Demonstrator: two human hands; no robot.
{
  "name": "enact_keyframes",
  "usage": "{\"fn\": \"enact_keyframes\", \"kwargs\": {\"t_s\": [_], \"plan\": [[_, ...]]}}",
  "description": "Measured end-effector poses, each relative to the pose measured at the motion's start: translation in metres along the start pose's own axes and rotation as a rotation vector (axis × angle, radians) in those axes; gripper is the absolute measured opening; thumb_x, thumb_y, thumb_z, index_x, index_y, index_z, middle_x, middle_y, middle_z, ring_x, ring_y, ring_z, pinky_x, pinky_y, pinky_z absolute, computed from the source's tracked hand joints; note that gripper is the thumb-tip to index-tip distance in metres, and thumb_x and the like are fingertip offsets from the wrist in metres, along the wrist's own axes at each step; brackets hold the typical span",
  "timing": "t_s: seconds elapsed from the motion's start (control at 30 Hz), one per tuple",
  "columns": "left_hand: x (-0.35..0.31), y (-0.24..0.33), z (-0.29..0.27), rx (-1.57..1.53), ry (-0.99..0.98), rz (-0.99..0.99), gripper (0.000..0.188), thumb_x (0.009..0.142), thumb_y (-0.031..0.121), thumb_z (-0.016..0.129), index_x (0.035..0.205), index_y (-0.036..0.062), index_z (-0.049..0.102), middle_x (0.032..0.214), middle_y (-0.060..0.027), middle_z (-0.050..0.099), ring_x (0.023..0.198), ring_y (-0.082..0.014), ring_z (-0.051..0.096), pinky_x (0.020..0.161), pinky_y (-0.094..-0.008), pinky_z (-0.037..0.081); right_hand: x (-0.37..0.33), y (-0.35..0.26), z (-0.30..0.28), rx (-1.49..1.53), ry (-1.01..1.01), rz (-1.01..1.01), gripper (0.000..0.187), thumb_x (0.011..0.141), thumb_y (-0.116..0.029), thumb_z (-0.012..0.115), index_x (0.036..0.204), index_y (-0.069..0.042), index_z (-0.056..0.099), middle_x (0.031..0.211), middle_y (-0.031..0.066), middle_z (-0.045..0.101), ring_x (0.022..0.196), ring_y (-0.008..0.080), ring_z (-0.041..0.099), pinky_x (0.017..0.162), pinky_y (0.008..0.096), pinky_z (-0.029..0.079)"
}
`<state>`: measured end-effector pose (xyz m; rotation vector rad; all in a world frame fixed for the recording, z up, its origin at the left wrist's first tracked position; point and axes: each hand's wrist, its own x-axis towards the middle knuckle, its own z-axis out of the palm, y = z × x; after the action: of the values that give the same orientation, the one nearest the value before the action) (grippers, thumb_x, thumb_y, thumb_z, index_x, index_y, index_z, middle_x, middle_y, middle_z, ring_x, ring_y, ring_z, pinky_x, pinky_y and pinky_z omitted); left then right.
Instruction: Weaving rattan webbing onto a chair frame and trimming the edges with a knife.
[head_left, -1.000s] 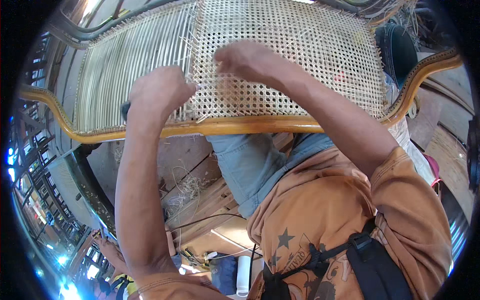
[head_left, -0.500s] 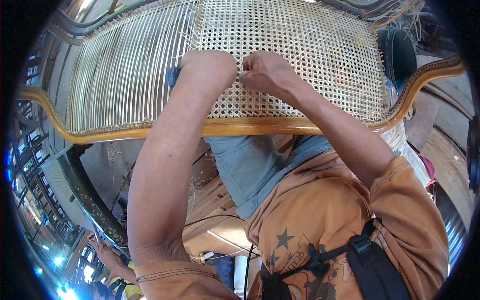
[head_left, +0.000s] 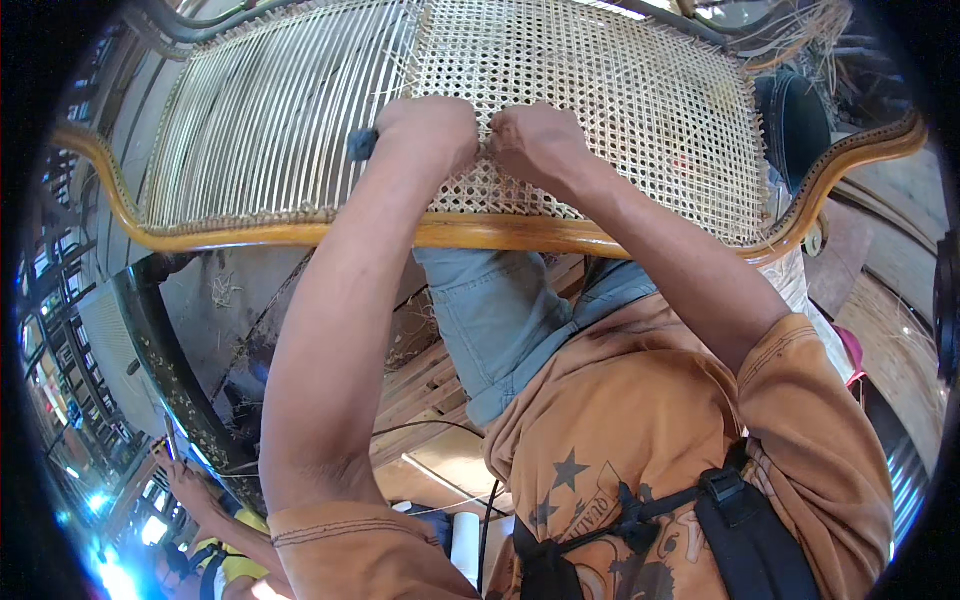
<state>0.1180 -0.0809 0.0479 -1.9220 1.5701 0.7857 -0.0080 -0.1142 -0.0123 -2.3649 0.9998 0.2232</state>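
Dark bucket (head_left: 797, 128) beside cane panel (head_left: 630, 110)

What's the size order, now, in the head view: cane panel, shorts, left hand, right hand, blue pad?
1. Cane panel
2. Shorts
3. Left hand and right hand: alike, not ranked
4. Blue pad

Cane panel (head_left: 650, 110): pale, set in a curved brown wooden frame (head_left: 490, 232). Right part, open-holed weave; left part, strands running near to far; loose ends where they meet. Small dark-blue item (head_left: 361, 144) over left strands, kind unclear.
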Motion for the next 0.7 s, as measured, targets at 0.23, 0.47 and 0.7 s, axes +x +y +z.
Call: {"fn": "enact_keyframes", "kwargs": {"t_s": [0.23,0.47,0.7], "plan": [[-0.002,-0.001,-0.006,-0.005,-0.018,-0.063,0.036,0.079,0.030,0.059,0.104,0.0050,0.067,0.107,-0.0149,0.066,0.098,-0.0305,0.064,0.085,-0.0402,0.050,-0.008,0.006,0.000,0.088,0.049,-0.148,0.018,0.081,-0.017,0.058,0.096,-0.008,0.058,0.084,0.0117,0.063,0.077,0.0323,0.062,0.068,0.0407,0.049],[-0.024,-0.028,-0.001,-0.053,0.051,-0.206,0.042,0.078,0.038,0.060,0.102,0.0046,0.067,0.104,-0.0153,0.066,0.096,-0.0309,0.064,0.084,-0.0408,0.051,-0.002,0.017,0.012,-0.017,0.234,-0.438,0.013,0.082,-0.014,0.058,0.094,-0.011,0.060,0.093,0.0075,0.059,0.080,0.0287,0.062,0.070,0.0391,0.052],[-0.052,-0.046,0.009,-0.103,0.184,-0.270,0.036,0.080,0.038,0.056,0.086,0.0048,0.069,0.089,-0.0160,0.068,0.082,-0.0281,0.067,0.077,-0.0400,0.052,0.013,-0.002,-0.009,-0.165,0.383,-0.460,0.013,0.085,-0.022,0.058,0.087,-0.011,0.065,0.087,0.0076,0.062,0.076,0.0307,0.062,0.065,0.0389,0.051]]}}
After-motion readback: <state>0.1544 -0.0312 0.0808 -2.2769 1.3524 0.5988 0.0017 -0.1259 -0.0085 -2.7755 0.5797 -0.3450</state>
